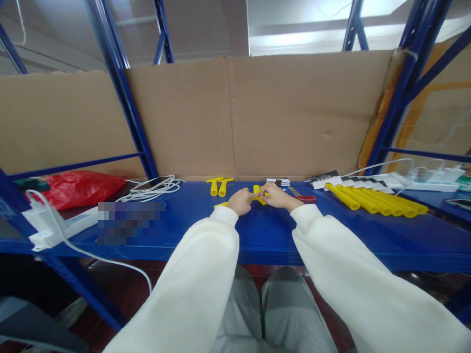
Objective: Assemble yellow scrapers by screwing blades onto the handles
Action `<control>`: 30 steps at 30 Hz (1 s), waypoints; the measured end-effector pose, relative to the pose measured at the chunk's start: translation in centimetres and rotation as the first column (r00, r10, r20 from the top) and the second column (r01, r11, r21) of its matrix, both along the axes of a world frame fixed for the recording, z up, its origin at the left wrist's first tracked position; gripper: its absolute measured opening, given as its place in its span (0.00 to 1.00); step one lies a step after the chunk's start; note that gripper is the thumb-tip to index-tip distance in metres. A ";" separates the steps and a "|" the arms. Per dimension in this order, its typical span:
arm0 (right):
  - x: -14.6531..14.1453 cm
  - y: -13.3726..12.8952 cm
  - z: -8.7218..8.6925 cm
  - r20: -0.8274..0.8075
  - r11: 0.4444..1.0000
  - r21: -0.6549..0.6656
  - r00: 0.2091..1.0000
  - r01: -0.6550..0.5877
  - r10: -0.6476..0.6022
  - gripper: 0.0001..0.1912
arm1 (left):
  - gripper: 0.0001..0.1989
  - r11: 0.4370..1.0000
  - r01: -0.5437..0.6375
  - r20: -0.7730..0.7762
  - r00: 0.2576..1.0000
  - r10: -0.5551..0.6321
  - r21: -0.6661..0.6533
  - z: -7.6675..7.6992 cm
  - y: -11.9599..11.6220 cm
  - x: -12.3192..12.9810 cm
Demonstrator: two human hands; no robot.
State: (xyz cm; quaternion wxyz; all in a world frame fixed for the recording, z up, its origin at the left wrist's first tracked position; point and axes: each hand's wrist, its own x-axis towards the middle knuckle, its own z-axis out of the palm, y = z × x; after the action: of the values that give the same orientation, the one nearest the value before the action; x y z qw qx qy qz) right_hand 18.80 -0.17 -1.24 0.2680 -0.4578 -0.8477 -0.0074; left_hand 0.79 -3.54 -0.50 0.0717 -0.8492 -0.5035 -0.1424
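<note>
My left hand (240, 201) and my right hand (275, 196) meet over the middle of the blue shelf. Between them they grip a yellow T-shaped plastic tool (256, 189), both sets of fingers closed and partly covering it. Part of another yellow strip (221, 205) shows beside my left hand. Behind that hand, two similar yellow T-shaped tools (223, 187) stand near the cardboard. A red-handled knife (306, 198) lies just right of my right hand.
Several yellow tubes (368, 202) lie in a row at right beside black-and-white cards (326, 179). At left are a coiled white cable (158, 188), a power strip (69, 225) and a red bag (83, 190). Cardboard (294, 117) walls the back; blue posts (136, 117) frame it.
</note>
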 end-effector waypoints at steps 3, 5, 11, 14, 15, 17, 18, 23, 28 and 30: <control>-0.3 0.0 -0.1 -0.007 0.999 -0.015 0.999 0.049 -0.049 0.04 | 0.27 1.000 -0.006 -0.018 1.000 0.007 0.009 0.0 -0.1 0.0; -0.3 0.2 -0.1 -0.029 0.997 -0.035 0.997 0.072 -0.073 0.04 | 0.28 1.000 -0.010 -0.022 1.000 0.010 0.012 0.0 -0.1 0.0; 0.3 1.3 -0.5 -0.248 0.998 -0.052 0.968 0.025 -0.037 0.02 | 0.27 1.000 -0.019 -0.004 1.000 0.019 0.019 0.1 -0.1 0.1; 0.5 1.6 -0.7 -0.357 0.996 -0.079 0.932 0.032 -0.058 0.03 | 0.27 1.000 -0.014 0.007 1.000 0.014 0.023 0.1 -0.1 0.1; 0.5 1.7 -0.8 -0.375 0.995 -0.095 0.925 0.028 -0.062 0.04 | 0.28 1.000 -0.013 0.010 1.000 0.012 0.025 0.1 -0.1 0.1; 0.5 1.7 -0.9 -0.391 0.992 -0.122 0.919 0.007 -0.054 0.06 | 0.28 1.000 -0.010 0.014 1.000 0.009 0.027 0.1 -0.1 0.1; 0.4 1.6 -0.9 -0.396 0.991 -0.131 0.917 -0.008 -0.045 0.07 | 0.28 1.000 -0.009 0.016 1.000 0.008 0.026 0.0 -0.1 0.1; -0.1 0.4 0.0 -0.486 0.973 -0.231 0.864 0.020 -0.133 0.08 | 0.27 1.000 -0.006 0.038 0.999 0.005 0.018 0.0 0.0 0.1; -0.5 -1.7 1.3 -0.551 0.856 -0.516 0.773 -0.018 -0.316 0.08 | 0.26 1.000 -0.005 0.075 0.997 0.004 0.016 0.0 0.0 0.1; -0.6 -2.3 1.6 -0.587 0.803 -0.585 0.741 -0.109 -0.326 0.08 | 0.26 1.000 -0.015 0.083 0.996 0.014 0.013 -0.1 0.1 0.1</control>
State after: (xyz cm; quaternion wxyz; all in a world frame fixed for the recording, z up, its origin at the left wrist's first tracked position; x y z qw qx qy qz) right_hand 18.20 -2.46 0.36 0.3953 -0.5406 -0.6258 0.3997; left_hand 0.91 -3.48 -0.60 0.0576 -0.8384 -0.5111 -0.1806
